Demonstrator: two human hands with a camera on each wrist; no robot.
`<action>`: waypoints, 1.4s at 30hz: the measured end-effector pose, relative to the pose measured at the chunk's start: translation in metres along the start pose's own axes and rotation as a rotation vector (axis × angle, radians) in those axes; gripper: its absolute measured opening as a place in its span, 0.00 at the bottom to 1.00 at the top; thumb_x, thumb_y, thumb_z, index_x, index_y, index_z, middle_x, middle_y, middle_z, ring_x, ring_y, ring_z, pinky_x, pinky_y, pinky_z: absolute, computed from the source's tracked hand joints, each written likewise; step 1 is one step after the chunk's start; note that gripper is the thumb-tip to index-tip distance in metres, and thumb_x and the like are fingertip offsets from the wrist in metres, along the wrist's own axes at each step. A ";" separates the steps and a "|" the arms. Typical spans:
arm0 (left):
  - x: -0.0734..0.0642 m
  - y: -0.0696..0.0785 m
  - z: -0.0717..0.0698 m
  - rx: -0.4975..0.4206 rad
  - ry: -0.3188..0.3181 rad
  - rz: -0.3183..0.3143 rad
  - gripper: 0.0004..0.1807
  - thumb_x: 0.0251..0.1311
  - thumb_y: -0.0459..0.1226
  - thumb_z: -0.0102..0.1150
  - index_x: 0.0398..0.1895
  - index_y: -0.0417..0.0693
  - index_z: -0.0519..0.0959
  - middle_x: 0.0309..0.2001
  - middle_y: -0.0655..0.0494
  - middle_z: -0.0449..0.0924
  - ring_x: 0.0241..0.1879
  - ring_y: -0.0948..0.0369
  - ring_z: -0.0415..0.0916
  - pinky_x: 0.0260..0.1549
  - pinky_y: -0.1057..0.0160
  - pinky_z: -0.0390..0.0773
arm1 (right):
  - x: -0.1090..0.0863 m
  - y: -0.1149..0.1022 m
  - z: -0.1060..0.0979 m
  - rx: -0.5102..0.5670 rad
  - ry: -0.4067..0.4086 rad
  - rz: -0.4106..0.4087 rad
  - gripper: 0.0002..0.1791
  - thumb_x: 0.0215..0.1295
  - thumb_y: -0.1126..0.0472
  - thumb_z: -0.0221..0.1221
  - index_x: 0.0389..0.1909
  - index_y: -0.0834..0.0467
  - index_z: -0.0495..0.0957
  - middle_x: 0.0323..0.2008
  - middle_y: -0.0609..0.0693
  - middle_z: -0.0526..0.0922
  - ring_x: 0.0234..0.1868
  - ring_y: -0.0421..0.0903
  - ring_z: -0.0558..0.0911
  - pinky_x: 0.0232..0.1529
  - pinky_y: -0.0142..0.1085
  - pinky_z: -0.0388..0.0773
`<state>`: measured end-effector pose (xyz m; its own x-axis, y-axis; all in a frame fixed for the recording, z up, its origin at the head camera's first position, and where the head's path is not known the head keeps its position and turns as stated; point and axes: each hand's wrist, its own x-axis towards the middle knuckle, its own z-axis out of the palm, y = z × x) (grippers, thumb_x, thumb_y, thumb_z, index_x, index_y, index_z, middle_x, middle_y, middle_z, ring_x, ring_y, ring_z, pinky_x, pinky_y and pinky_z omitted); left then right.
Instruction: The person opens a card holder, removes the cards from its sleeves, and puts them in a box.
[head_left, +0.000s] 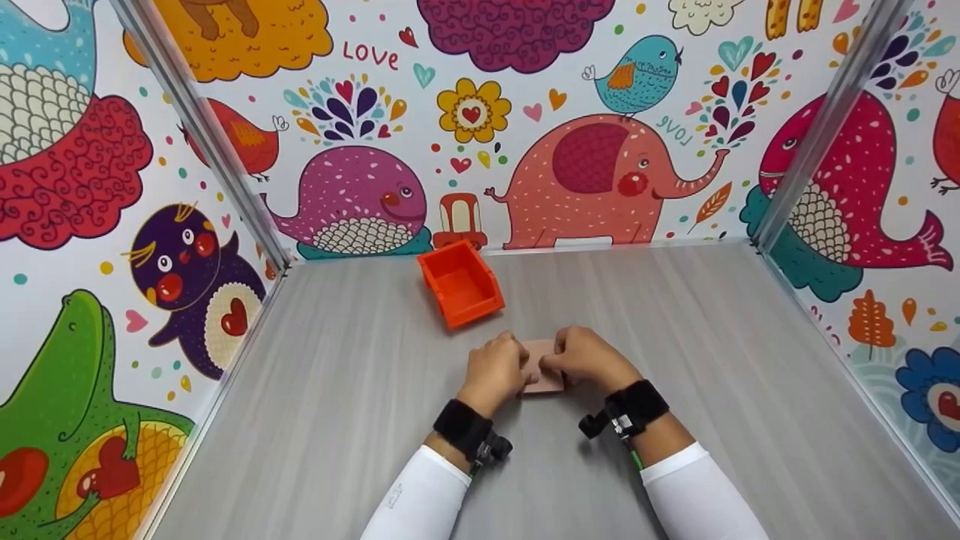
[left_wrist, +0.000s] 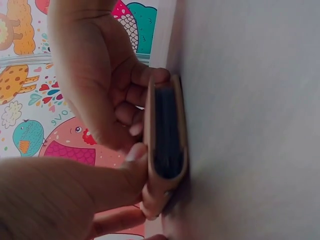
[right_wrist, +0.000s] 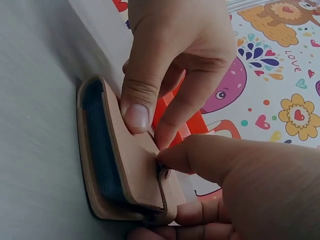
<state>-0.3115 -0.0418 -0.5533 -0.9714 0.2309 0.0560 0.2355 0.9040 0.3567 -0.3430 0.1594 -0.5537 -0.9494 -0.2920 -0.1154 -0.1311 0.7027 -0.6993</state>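
A pinkish-beige card wallet (head_left: 543, 381) lies flat on the table in front of the person, between both hands. Dark inner sleeves (left_wrist: 167, 132) show along its open side in the left wrist view. My left hand (head_left: 495, 369) holds it from the left, thumb pressing the top cover and fingers bent at the edge. From the right, my right hand (head_left: 598, 360) pinches at the closing strap (right_wrist: 172, 195), thumb tip beside a small snap button (right_wrist: 167, 174). Some of the right fingers sit low against the wallet's strap edge, partly hidden.
An orange plastic bin (head_left: 478, 313) stands behind the hands, slightly left. The grey wood-grain table (head_left: 337, 450) meets printed cartoon walls (head_left: 465, 172) at the back and sides, with metal posts (head_left: 817, 142) at the corners. Black straps (head_left: 461, 427) circle both wrists.
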 end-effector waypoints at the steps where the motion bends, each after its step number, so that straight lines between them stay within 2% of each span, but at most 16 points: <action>1: 0.000 0.000 0.000 0.002 -0.001 -0.002 0.17 0.63 0.49 0.85 0.30 0.52 0.86 0.45 0.57 0.83 0.48 0.50 0.87 0.50 0.43 0.84 | 0.000 0.000 0.000 0.004 0.004 -0.003 0.13 0.64 0.60 0.67 0.23 0.54 0.74 0.17 0.45 0.79 0.17 0.41 0.76 0.21 0.33 0.69; 5: 0.000 -0.001 0.001 0.002 -0.005 -0.010 0.15 0.63 0.48 0.85 0.31 0.52 0.87 0.46 0.57 0.84 0.49 0.50 0.87 0.51 0.43 0.83 | 0.000 0.004 0.000 0.036 0.008 0.008 0.12 0.67 0.60 0.66 0.25 0.54 0.75 0.20 0.47 0.82 0.19 0.42 0.81 0.23 0.33 0.76; 7: 0.000 -0.002 0.001 0.006 -0.003 -0.008 0.14 0.63 0.48 0.85 0.33 0.53 0.88 0.46 0.57 0.85 0.49 0.50 0.87 0.52 0.43 0.84 | 0.000 0.005 -0.002 0.084 -0.006 0.023 0.10 0.68 0.60 0.66 0.28 0.56 0.78 0.23 0.49 0.86 0.22 0.42 0.85 0.25 0.34 0.82; 11: -0.001 -0.003 -0.001 0.004 -0.012 0.016 0.16 0.64 0.48 0.84 0.28 0.52 0.86 0.44 0.56 0.83 0.47 0.50 0.87 0.50 0.44 0.84 | -0.001 0.008 -0.005 0.207 -0.042 0.065 0.03 0.67 0.64 0.63 0.37 0.60 0.80 0.29 0.52 0.89 0.27 0.45 0.88 0.31 0.37 0.88; 16: -0.001 -0.005 -0.005 0.023 -0.053 0.063 0.20 0.66 0.47 0.82 0.24 0.52 0.81 0.43 0.55 0.81 0.44 0.52 0.84 0.50 0.44 0.83 | 0.000 0.014 -0.008 0.271 -0.067 0.024 0.07 0.65 0.71 0.63 0.43 0.64 0.82 0.29 0.50 0.86 0.27 0.44 0.84 0.30 0.35 0.83; 20: -0.002 -0.006 -0.009 0.027 -0.059 0.087 0.16 0.70 0.49 0.78 0.30 0.51 0.87 0.44 0.54 0.83 0.45 0.51 0.86 0.52 0.43 0.85 | 0.002 0.017 -0.009 0.341 -0.075 -0.035 0.09 0.69 0.71 0.65 0.48 0.67 0.82 0.30 0.47 0.84 0.27 0.43 0.81 0.29 0.35 0.78; 22: -0.002 -0.007 -0.010 0.003 -0.048 0.080 0.16 0.75 0.51 0.74 0.34 0.50 0.90 0.44 0.52 0.85 0.45 0.49 0.87 0.53 0.42 0.86 | 0.004 0.017 -0.010 0.383 -0.063 -0.056 0.12 0.69 0.70 0.66 0.51 0.68 0.82 0.30 0.46 0.84 0.27 0.42 0.80 0.29 0.34 0.78; 25: -0.001 -0.006 -0.011 -0.046 -0.034 0.048 0.22 0.81 0.55 0.65 0.39 0.47 0.92 0.43 0.49 0.88 0.47 0.48 0.89 0.55 0.40 0.86 | 0.008 0.017 -0.009 0.418 -0.034 -0.087 0.16 0.68 0.70 0.67 0.54 0.71 0.81 0.30 0.45 0.83 0.26 0.40 0.80 0.29 0.33 0.79; 28: 0.000 -0.005 -0.011 -0.094 -0.027 0.016 0.28 0.82 0.60 0.61 0.38 0.44 0.91 0.43 0.47 0.89 0.44 0.48 0.88 0.54 0.41 0.86 | 0.012 0.016 -0.007 0.412 -0.008 -0.105 0.16 0.67 0.71 0.67 0.54 0.71 0.82 0.29 0.44 0.82 0.27 0.39 0.80 0.30 0.31 0.79; 31: 0.001 -0.005 -0.013 -0.170 -0.038 -0.017 0.30 0.80 0.62 0.63 0.36 0.44 0.88 0.38 0.49 0.86 0.37 0.52 0.84 0.43 0.49 0.85 | 0.013 0.014 -0.005 0.417 0.018 -0.110 0.16 0.66 0.72 0.66 0.54 0.69 0.82 0.30 0.43 0.81 0.29 0.39 0.80 0.31 0.30 0.78; 35: 0.001 -0.007 -0.015 -0.291 -0.067 -0.068 0.29 0.75 0.63 0.67 0.32 0.48 0.87 0.28 0.57 0.78 0.28 0.59 0.75 0.29 0.60 0.74 | 0.012 0.011 -0.004 0.442 0.035 -0.092 0.16 0.66 0.71 0.66 0.54 0.66 0.82 0.30 0.44 0.80 0.32 0.39 0.79 0.34 0.30 0.79; 39: 0.002 -0.009 -0.018 -0.393 -0.091 -0.107 0.23 0.72 0.60 0.71 0.30 0.53 0.89 0.23 0.61 0.75 0.25 0.61 0.73 0.25 0.63 0.71 | 0.009 0.007 -0.005 0.454 0.029 -0.079 0.17 0.64 0.70 0.69 0.54 0.64 0.82 0.32 0.45 0.80 0.34 0.41 0.79 0.34 0.32 0.79; 42: 0.002 -0.011 -0.019 -0.434 -0.085 -0.122 0.21 0.70 0.59 0.74 0.32 0.53 0.91 0.24 0.61 0.78 0.27 0.60 0.75 0.27 0.62 0.73 | 0.009 0.004 -0.005 0.457 0.036 -0.071 0.18 0.63 0.70 0.68 0.55 0.63 0.82 0.33 0.45 0.81 0.34 0.42 0.80 0.35 0.33 0.79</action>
<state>-0.3170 -0.0580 -0.5389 -0.9808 0.1776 -0.0809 0.0670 0.6960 0.7149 -0.3534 0.1627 -0.5544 -0.9529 -0.3010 -0.0372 -0.0646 0.3212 -0.9448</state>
